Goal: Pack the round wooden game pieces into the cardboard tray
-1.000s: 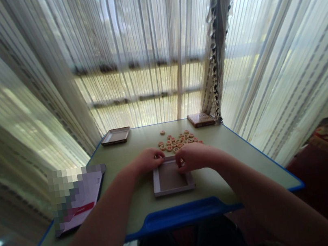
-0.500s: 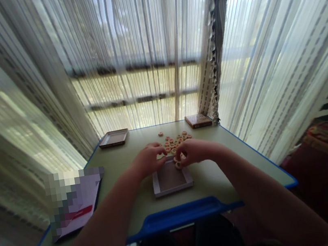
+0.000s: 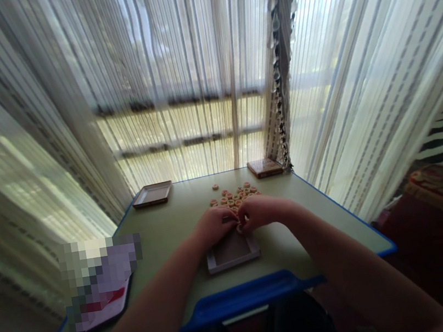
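A shallow box tray (image 3: pixel 235 265) with pale walls lies on the table in front of me. Over its far edge, my right hand (image 3: pixel 258 211) pinches a round chess piece (image 3: pixel 240 229), a small wooden disc that looks like Chinese chess. My left hand (image 3: pixel 215 226) is beside it at the tray's far left corner. Its thumb and fingertips are drawn together, almost touching the right fingers; what they hold, if anything, is hidden. Just beyond both hands lies a loose heap of chess pieces (image 3: pixel 229 197) with red and dark markings, partly covered by the fingers.
At the back left lies an open box lid (image 3: pixel 152 194); a flat brown box (image 3: pixel 264 168) is at the back right. A tablet-like object (image 3: pixel 113 304), partly blurred out, rests on the left. The table (image 3: pixel 299 243) has a blue rim and front trough (image 3: pixel 249 294). Sheer curtains (image 3: pixel 176 84) hang behind.
My left hand has moved right and its fingers have closed in toward the right hand. My right hand still holds a piece at the tray's far edge. The view has shifted slightly.
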A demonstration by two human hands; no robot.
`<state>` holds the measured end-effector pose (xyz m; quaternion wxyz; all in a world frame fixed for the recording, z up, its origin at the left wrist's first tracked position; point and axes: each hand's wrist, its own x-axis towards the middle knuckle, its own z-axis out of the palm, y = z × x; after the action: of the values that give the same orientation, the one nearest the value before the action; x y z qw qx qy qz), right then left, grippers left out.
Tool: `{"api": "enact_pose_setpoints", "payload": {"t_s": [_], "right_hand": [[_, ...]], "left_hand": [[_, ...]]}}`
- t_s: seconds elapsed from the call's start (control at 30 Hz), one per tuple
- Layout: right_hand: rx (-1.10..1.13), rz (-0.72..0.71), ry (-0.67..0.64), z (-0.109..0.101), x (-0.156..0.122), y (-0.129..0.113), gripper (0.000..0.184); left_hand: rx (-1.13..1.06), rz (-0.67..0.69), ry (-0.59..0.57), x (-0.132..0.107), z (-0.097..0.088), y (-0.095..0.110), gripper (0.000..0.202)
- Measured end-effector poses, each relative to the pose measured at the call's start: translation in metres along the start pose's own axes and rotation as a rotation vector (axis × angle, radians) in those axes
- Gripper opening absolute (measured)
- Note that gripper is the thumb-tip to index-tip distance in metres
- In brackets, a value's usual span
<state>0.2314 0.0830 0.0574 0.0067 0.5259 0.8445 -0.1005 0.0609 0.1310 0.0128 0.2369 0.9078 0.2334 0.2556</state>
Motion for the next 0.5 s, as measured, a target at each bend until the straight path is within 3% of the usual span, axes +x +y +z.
{"api": "enact_pose_setpoints", "payload": {"t_s": [0.5], "right_hand": [[-0.046,0.008,0.03,-0.0033,-0.0041,-0.0054,0.033]], "left_hand": [[-0.129,0.008,-0.032,0.0009,-0.0007,-0.0063,0.016]]}}
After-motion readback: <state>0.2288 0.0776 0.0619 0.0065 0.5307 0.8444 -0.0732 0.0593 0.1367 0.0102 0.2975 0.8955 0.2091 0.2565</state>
